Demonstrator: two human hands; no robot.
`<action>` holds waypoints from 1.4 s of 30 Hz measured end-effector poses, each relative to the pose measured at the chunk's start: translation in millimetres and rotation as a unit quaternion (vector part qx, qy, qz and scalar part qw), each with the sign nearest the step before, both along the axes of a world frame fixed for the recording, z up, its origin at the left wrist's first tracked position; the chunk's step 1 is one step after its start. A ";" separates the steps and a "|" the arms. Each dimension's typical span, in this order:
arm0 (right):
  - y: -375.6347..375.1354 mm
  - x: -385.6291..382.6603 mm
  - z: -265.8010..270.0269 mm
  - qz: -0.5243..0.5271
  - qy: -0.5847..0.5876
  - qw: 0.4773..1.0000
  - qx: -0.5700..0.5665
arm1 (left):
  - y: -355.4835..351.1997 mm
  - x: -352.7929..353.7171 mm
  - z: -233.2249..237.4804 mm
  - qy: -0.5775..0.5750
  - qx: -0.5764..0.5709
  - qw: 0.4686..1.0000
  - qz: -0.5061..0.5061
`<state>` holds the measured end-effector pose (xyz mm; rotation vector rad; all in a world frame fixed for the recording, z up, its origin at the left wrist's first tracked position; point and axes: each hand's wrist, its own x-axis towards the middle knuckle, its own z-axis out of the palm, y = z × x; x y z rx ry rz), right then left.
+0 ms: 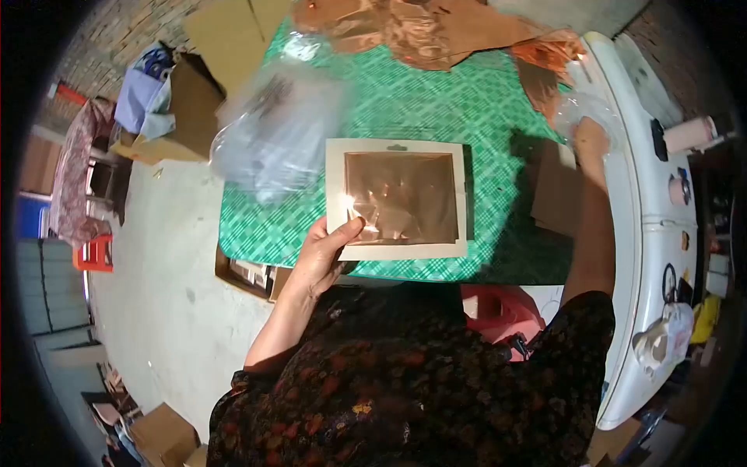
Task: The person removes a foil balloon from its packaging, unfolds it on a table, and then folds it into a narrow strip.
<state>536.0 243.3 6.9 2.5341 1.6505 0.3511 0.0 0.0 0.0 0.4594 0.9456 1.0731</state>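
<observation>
My left hand (320, 253) grips the lower left corner of a cream backing card (395, 253) with a hang hole at its top. The thumb lies on a folded sheet of shiny copper-coloured foil (405, 194) on the card's front. At the table's far right edge, my right hand (593, 140) reaches to a clear plastic bag or tub (572, 109). Its fingers are blurred and partly behind the plastic, so what they hold does not show. A stack of brown cards (554, 191) lies beside the right forearm.
The table wears a green checked cloth (389, 93). Clear plastic bags (284, 124) heap at its left, and crumpled copper foil (428, 31) spreads along the back. A white refrigerator (646, 249) lies along the right side. Open cardboard boxes (191, 101) stand on the left.
</observation>
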 end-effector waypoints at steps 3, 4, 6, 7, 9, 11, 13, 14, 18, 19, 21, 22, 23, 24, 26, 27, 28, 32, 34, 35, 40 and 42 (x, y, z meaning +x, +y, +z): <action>2.8 -3.0 -13.9 -0.019 0.024 0.999 0.028 | -7.1 -14.1 -8.8 -0.002 -0.006 1.000 -0.001; 3.5 -0.9 -15.6 -0.028 0.029 0.999 0.037 | -7.7 -16.0 -11.5 -0.001 -0.008 1.000 0.001; 2.3 3.4 -14.5 -0.028 0.044 0.997 0.061 | -6.0 -15.7 -12.2 0.002 -0.010 1.000 0.002; 0.0 4.5 -12.1 -0.017 0.054 0.996 0.076 | -4.8 -15.3 -10.8 0.002 -0.014 1.000 -0.005; -2.3 3.6 -11.7 0.003 0.062 0.995 0.079 | -3.3 -14.4 -7.4 0.002 -0.020 1.000 -0.019; -0.7 4.8 -9.2 0.020 0.057 0.996 0.058 | -2.6 -11.1 -8.0 -0.011 -0.010 1.000 -0.013; 7.5 9.7 -19.8 0.017 0.039 0.997 0.064 | -3.2 -10.7 -11.5 -0.005 -0.008 1.000 -0.009; 11.9 12.4 -26.0 0.017 0.030 0.997 0.066 | -3.6 -11.2 -12.0 -0.009 -0.006 1.000 -0.007; -9.5 -11.9 -2.5 0.030 -0.061 0.994 0.086 | -2.4 -15.2 -15.0 -0.014 -0.014 1.000 0.000; -18.7 -16.6 5.3 0.045 -0.100 0.989 0.100 | -1.2 -16.2 -15.5 -0.012 -0.021 1.000 0.001; -43.6 -31.3 27.6 0.041 -0.115 0.988 0.093 | 2.4 -14.9 -12.5 -0.015 -0.020 1.000 0.012; -60.1 -45.2 45.6 0.025 -0.091 0.993 0.072 | 4.5 -14.2 -12.1 -0.019 -0.017 0.999 0.019; -78.9 -59.6 55.4 0.009 -0.067 0.996 0.052 | 6.7 -14.0 -12.1 -0.023 -0.013 0.999 0.026; -106.9 -71.4 50.9 0.064 -0.053 0.990 0.113 | 8.5 -15.8 -15.0 -0.019 -0.011 1.000 0.023; -166.2 -109.0 46.5 0.141 0.042 0.970 0.194 | 11.9 -16.0 -18.0 -0.016 -0.007 1.000 0.026; -192.4 -136.6 45.9 0.160 0.124 0.956 0.212 | 12.2 -15.0 -19.5 -0.013 -0.007 0.999 0.029; -218.5 -162.6 44.8 0.191 0.176 0.949 0.179 | 12.8 -12.2 -16.7 -0.005 -0.006 0.999 0.033; -252.4 -236.6 23.6 0.335 0.279 0.878 0.199 | 13.5 -8.0 -22.9 -0.018 0.019 0.999 0.022; -252.2 -252.7 20.4 0.337 0.298 0.875 0.180 | 11.2 -6.9 -22.6 -0.020 0.024 0.999 0.018; -251.7 -256.5 20.8 0.337 0.295 0.877 0.173 | 9.6 -7.3 -22.6 -0.022 0.026 0.999 0.018; -249.3 -267.8 19.4 0.336 0.307 0.876 0.158 | 0.7 -9.7 -28.2 -0.026 0.014 0.999 0.018; -249.5 -270.8 18.5 0.331 0.314 0.877 0.148 | -3.2 -8.8 -32.6 -0.031 0.002 0.999 0.015</action>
